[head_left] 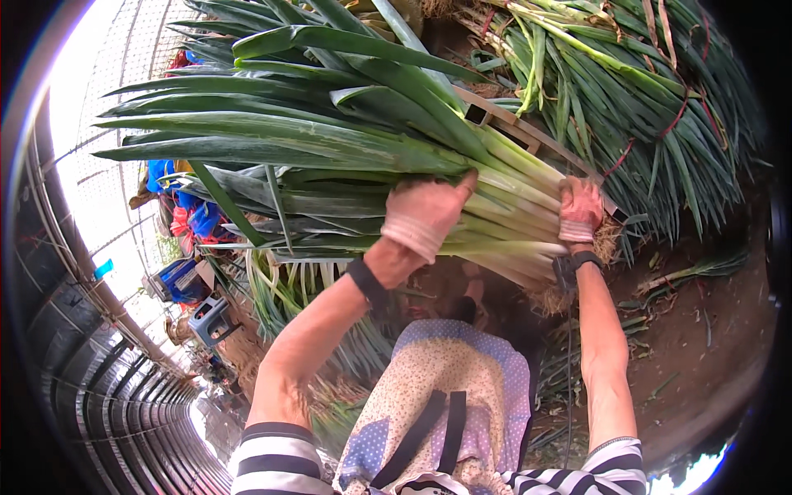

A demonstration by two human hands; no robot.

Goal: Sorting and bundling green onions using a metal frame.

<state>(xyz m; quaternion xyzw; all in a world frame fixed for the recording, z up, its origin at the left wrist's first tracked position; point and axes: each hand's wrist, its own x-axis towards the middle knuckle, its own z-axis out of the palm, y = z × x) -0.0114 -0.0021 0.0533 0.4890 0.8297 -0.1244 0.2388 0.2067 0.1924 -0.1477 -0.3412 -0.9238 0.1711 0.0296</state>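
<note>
A thick bunch of long green onions (330,140) lies across in front of me, its dark leaves fanning to the left and its pale stalks and roots to the right. My left hand (425,213), in a pale glove with a white cuff, is closed over the stalks about midway. Toward the root end, my right hand (581,211), in a pinkish glove, is closed around the white stalks. Its fingers are partly hidden. Brown roots (551,297) hang just below that hand.
A slatted frame (528,132) runs beneath the bunch. Large tied bundles of green onions (643,107) lie at the far right. Loose onions (697,272) lie on the brown soil. At left are more onions (289,293), a grey plastic crate-like item (213,320) and blue bags (202,219).
</note>
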